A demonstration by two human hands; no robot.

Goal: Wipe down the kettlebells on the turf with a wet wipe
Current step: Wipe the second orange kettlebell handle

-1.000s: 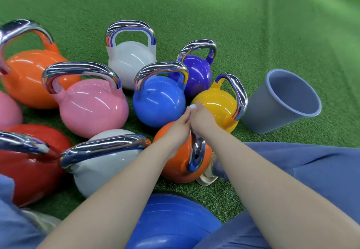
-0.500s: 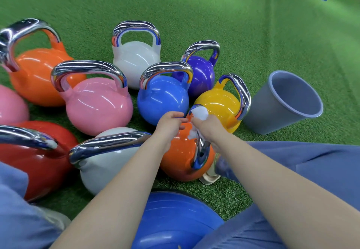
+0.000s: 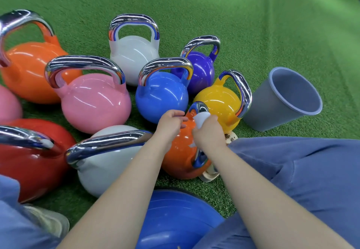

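My right hand [image 3: 209, 131] clutches a white wet wipe [image 3: 201, 119] against the small orange kettlebell's chrome handle [image 3: 199, 108] to clean it; my left hand [image 3: 169, 125], loosely curled and empty, steadies its body.

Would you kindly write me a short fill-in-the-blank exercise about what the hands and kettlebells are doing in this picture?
1. The right hand holds a white ____ against the chrome handle.
2. That handle belongs to the small ____ kettlebell.
3. The grey bucket stands just right of the ____ kettlebell.
4. The left hand holds ____.

Missing words: wipe; orange; yellow; nothing
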